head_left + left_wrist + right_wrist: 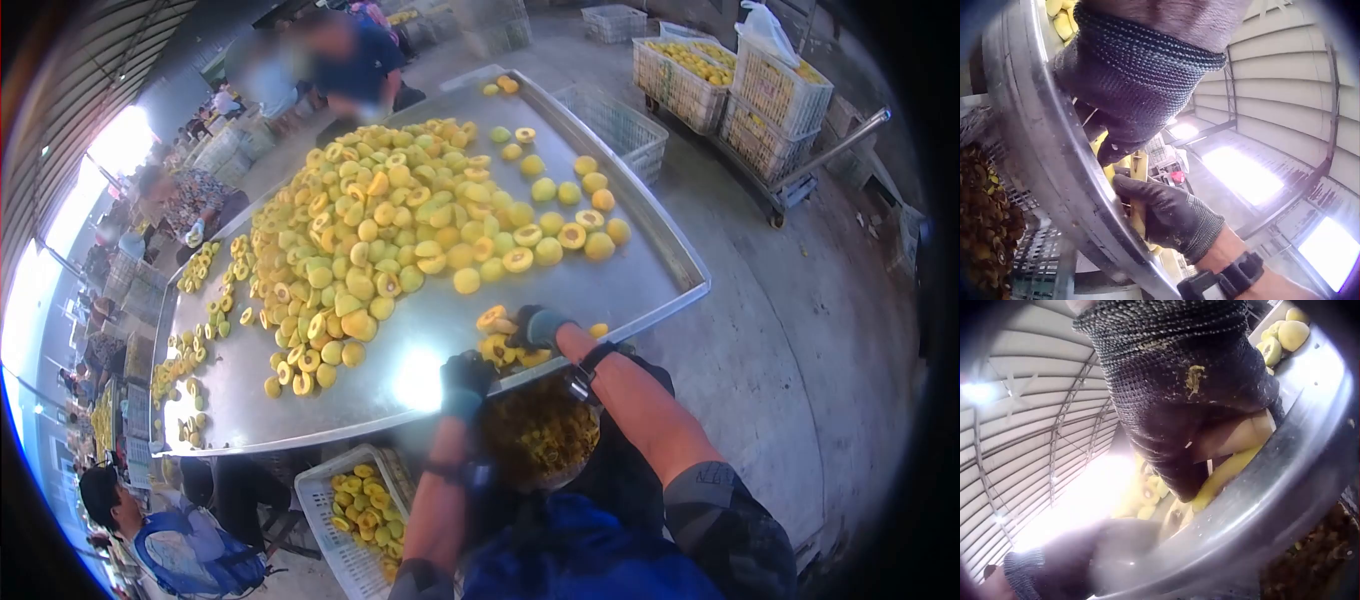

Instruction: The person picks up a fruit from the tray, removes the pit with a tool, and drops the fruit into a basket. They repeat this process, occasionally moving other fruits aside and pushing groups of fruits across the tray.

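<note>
In the head view, my gloved left hand is at the near edge of the metal table, with its fingers curled down. Yellow fruit shows at its fingertips in the left wrist view; whether they pinch it I cannot tell. My gloved right hand is just to the right, over several cut peach halves. It grips a pale, wooden-looking handle, whose end stands out of the fist as a pale bar. A yellow peach piece lies under these fingers, against the table's raised rim.
A large heap of halved peaches covers the table's middle. Below its near edge stand a container of brownish scraps and a white crate of peach halves. Loaded crates sit on a cart at right. People work across the table.
</note>
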